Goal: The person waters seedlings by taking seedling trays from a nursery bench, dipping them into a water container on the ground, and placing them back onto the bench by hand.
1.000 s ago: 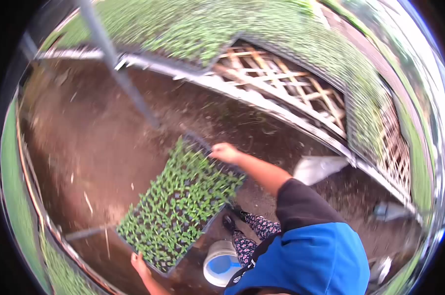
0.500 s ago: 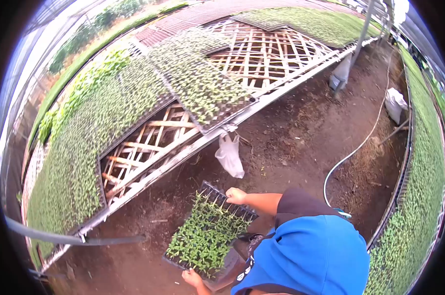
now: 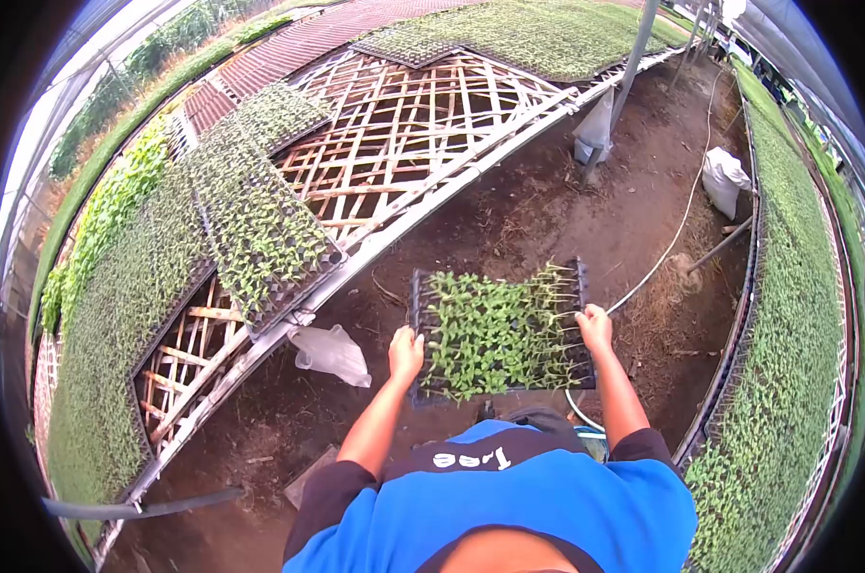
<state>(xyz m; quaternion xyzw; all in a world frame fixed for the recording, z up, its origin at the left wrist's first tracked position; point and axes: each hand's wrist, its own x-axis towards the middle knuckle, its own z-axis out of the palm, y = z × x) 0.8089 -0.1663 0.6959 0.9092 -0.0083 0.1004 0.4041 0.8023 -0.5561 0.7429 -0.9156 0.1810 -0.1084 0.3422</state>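
A black seedling tray point(image 3: 497, 334) full of small green plants is held out level in front of my body. My left hand point(image 3: 406, 354) grips its left edge, with the fingers closed on the rim. On the opposite side, my right hand point(image 3: 595, 328) is closed on the right edge. Some cells near the tray's right edge show fewer leaves and bare black plastic.
To the left stands a lattice bench point(image 3: 394, 124) bearing seedling trays point(image 3: 260, 224). A plastic bag point(image 3: 331, 354) hangs at its edge. Another bench of seedlings point(image 3: 786, 382) runs along the right. A hose point(image 3: 681, 224), a white sack point(image 3: 725, 180) and a post point(image 3: 635, 62) are ahead.
My body and view have turned toward the lattice bench and along the aisle. The tray has swung round from a slanted position to straight in front of me, still in both hands.
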